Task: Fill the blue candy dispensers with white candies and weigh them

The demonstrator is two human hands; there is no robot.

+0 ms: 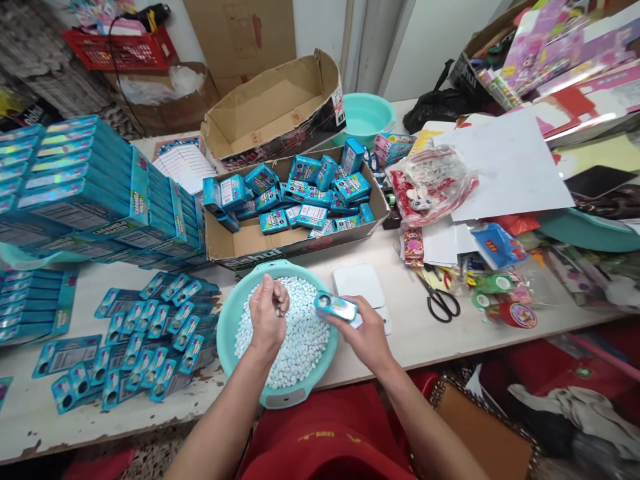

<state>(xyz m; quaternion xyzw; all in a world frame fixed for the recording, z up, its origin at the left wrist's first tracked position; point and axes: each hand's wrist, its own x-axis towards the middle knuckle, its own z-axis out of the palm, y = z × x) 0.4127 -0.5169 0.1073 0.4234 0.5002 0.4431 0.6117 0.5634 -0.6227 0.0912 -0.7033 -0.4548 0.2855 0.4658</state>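
Left fingers (pixel 283 294): curled nearly closed, contents unclear.
Right fingers (pixel 346 327): gripped blue box (pixel 341 308).
Jumbled boxes (pixel 275 221): seemed finished.
Standing boxes (pixel 157 321): seemed unfinished.

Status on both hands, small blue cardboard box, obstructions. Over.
Left hand curled above round turquoise plastic basin of small pale pellets, grasp unclear. Right hand gripping small blue cardboard box. No visible obstruction between hands.

I see L hand (pixel 267 315) curled closed over a green basin (pixel 226 350) of white pellets (pixel 300 357), contents unclear. R hand (pixel 370 335) grips a small blue box (pixel 336 307) near the basin's R rim. Carton (pixel 320 248) w/ more blue boxes (pixel 305 193) sits behind; scale (pixel 359 283) just beyond R hand, scissors (pixel 443 303) farther R.
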